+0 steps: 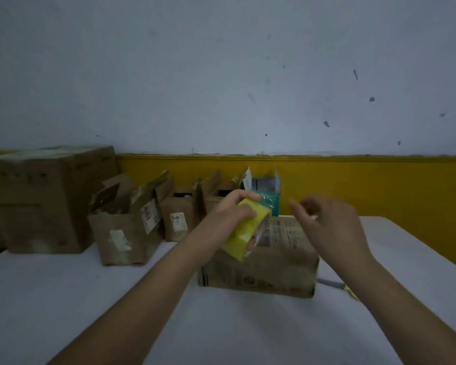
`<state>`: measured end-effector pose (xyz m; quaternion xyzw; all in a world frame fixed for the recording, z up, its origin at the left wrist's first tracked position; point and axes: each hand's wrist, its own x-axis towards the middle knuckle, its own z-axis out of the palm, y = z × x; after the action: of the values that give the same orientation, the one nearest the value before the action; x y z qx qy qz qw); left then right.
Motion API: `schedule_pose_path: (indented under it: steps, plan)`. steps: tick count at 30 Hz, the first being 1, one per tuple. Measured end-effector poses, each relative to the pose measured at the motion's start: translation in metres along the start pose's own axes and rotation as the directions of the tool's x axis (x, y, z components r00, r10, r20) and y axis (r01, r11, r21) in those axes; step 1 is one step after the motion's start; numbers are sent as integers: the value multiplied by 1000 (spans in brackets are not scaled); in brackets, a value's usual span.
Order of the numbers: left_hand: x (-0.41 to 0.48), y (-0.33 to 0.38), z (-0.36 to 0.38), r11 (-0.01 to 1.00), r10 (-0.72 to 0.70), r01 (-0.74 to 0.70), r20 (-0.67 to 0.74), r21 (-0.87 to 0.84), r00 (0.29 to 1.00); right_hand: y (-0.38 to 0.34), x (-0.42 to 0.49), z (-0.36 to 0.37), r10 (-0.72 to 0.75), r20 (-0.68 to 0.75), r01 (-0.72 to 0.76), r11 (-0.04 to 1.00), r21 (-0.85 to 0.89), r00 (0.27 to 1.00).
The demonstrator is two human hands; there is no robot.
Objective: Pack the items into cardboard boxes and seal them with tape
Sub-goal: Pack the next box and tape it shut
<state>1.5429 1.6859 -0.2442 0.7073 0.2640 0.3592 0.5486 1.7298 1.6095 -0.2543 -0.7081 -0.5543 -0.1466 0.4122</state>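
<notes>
Head view is showing the left hand (233, 208) gripping a yellow tape roll (241, 238), fingers curling round its rim, just above the closed cardboard box (258, 270) sitting on the white table (90, 299). The right hand (332, 227) is hovering right of the roll, blurred; whether its curled fingers are pinching anything, I cannot tell. Open boxes (121, 233) are standing far left.

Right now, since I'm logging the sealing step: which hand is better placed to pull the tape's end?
Probably right: the left hand grips the yellow tape roll over the closed box, while the right hand is beside it.
</notes>
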Motion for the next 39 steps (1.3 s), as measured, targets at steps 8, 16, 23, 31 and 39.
schedule_pose_path:
  steps: [8,16,23,31,39]
  plan:
    - [-112,3,-64,966,-141,210,-375,150,916,-146,-13,55,-222,418,61,929,365,881]
    - [-278,-11,-128,796,-476,604,-576,38,665,-247,-105,91,-399,628,-81,800,594,669]
    - [-329,-58,-123,738,-522,675,-632,1,572,-261,-159,132,-474,727,-59,818,573,496]
    - [-332,-118,-127,693,-427,707,-713,137,557,-256,-190,173,-583,641,219,801,558,498]
    - [-319,-128,-124,366,-229,880,-888,302,400,-254,-197,180,-646,549,590,747,308,530]
